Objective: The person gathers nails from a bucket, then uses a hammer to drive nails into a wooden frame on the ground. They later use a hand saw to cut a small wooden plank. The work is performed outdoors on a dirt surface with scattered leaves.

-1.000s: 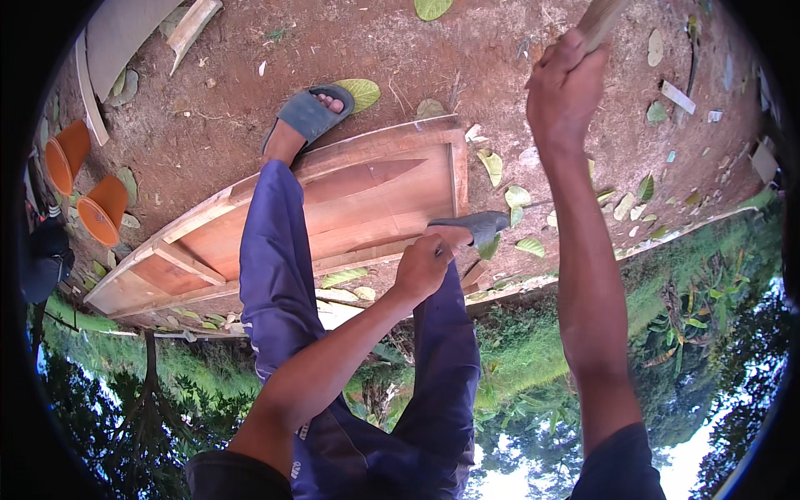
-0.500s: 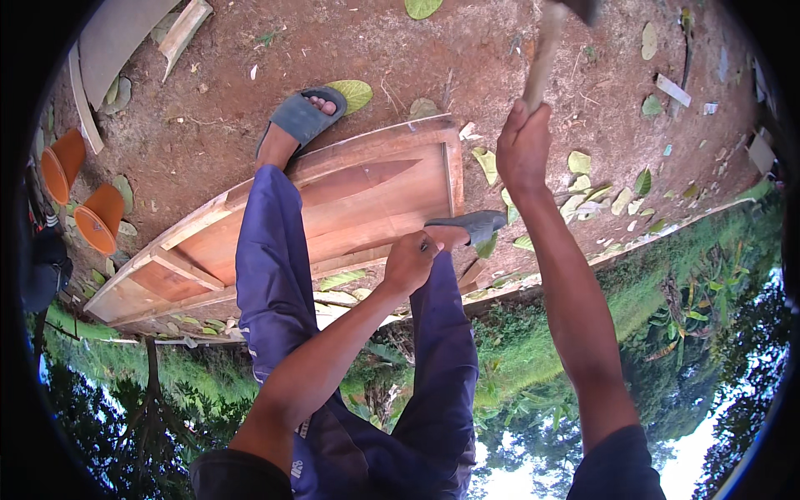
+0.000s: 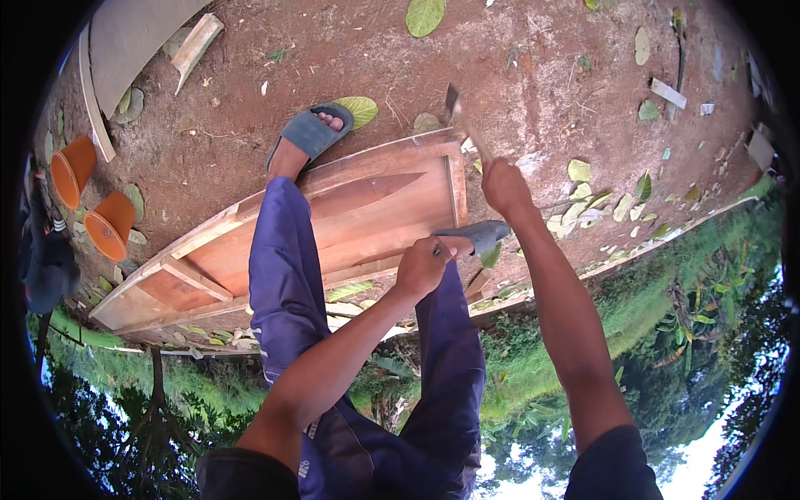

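Note:
My right hand [image 3: 507, 190] is closed round the wooden handle of a hammer [image 3: 477, 140]. The hammer's dark head is beside the right end of a framed wooden panel [image 3: 379, 204], close to its far corner; whether it touches the wood I cannot tell. Over the near edge of that panel, my left hand [image 3: 421, 268] is closed in a fist. A small dark bit shows at its fingers, too small to name. The panel lies on the ground beneath me, with thin battens round its rim and a cross batten towards its left end.
My sandalled feet [image 3: 312, 133] stand by the panel's far and near sides. Two orange pots [image 3: 108, 225] lie at the left. A wood offcut [image 3: 198, 50] and a grey board [image 3: 137, 50] are at the upper left. Fallen leaves [image 3: 575, 212] scatter the soil at the right.
My right hand has swung the hammer down and leftward, from raised at the top to the panel's far right corner. My left hand stays closed near the same spot on the panel.

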`<action>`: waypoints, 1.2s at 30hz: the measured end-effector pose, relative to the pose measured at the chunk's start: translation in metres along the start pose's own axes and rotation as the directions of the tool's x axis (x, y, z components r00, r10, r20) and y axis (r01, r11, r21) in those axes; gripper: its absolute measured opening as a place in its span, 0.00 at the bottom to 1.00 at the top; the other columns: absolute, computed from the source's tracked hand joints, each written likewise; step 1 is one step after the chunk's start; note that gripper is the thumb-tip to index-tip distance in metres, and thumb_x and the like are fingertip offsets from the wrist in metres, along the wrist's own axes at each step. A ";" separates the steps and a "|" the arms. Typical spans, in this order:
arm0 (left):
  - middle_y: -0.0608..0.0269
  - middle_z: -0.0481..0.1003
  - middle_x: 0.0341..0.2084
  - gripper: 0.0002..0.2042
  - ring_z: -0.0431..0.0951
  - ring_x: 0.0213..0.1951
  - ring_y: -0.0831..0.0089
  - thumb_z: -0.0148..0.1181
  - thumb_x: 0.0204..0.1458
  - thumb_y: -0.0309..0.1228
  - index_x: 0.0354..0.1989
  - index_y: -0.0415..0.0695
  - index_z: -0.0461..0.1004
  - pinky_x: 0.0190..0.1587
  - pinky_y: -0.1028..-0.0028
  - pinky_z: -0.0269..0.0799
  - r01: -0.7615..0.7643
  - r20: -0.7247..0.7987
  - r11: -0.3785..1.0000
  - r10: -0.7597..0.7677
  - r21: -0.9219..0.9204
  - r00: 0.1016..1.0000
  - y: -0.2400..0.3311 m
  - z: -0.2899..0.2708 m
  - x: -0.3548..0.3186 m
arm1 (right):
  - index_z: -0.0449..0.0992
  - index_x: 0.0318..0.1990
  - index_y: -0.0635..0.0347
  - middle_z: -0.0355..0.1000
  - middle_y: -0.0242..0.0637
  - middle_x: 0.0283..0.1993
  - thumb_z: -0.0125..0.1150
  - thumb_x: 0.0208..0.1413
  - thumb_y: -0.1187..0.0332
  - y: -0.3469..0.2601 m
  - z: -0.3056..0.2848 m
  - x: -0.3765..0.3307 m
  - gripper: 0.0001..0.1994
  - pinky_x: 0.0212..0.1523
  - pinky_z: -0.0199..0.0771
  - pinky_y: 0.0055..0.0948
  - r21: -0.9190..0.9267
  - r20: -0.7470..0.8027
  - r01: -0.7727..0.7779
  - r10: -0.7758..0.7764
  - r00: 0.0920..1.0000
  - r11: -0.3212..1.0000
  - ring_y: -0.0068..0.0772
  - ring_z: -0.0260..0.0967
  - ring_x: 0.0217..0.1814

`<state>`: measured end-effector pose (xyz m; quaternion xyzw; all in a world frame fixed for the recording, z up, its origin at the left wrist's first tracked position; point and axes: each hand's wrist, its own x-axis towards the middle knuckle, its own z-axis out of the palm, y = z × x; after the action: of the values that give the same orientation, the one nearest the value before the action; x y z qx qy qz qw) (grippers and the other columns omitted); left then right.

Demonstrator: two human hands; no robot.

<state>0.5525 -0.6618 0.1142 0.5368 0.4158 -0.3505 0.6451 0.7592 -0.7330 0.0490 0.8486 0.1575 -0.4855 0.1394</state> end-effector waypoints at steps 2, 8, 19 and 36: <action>0.48 0.79 0.24 0.18 0.82 0.31 0.56 0.61 0.60 0.44 0.33 0.37 0.79 0.37 0.61 0.73 -0.051 -0.024 0.998 0.052 0.036 0.998 0.009 -0.005 0.004 | 0.75 0.37 0.73 0.75 0.69 0.34 0.42 0.70 0.55 0.023 0.039 -0.012 0.25 0.46 0.76 0.59 0.053 0.079 0.124 -0.128 0.989 0.991 0.70 0.76 0.40; 0.38 0.80 0.34 0.25 0.82 0.42 0.46 0.55 0.60 0.51 0.41 0.35 0.78 0.45 0.55 0.73 0.088 0.103 0.993 -0.079 -0.084 0.992 0.063 -0.047 -0.012 | 0.73 0.34 0.67 0.67 0.45 0.22 0.51 0.69 0.52 -0.003 0.046 -0.161 0.23 0.25 0.67 0.41 0.657 0.140 -0.258 0.222 0.965 0.708 0.43 0.68 0.23; 0.41 0.79 0.40 0.33 0.79 0.44 0.41 0.26 0.70 0.54 0.49 0.41 0.77 0.53 0.49 0.71 -0.327 0.437 0.862 0.141 0.388 0.889 0.161 -0.131 -0.203 | 0.72 0.36 0.60 0.61 0.28 0.18 0.61 0.65 0.65 -0.149 -0.080 -0.403 0.09 0.11 0.56 0.26 0.907 0.383 -0.285 0.324 0.865 -0.309 0.20 0.56 0.12; 0.36 0.79 0.40 0.33 0.78 0.47 0.38 0.29 0.70 0.55 0.46 0.37 0.74 0.51 0.50 0.70 -0.546 0.615 0.392 -0.068 0.740 0.785 0.247 -0.183 -0.344 | 0.74 0.29 0.65 0.67 0.33 0.17 0.54 0.64 0.67 -0.218 -0.146 -0.534 0.13 0.15 0.65 0.28 0.786 0.182 0.141 0.443 0.878 -0.602 0.24 0.64 0.13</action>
<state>0.6044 -0.4361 0.5132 0.7235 -0.1294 -0.5516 0.3943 0.5297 -0.5474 0.5662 0.5829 -0.4921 -0.1721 -0.6232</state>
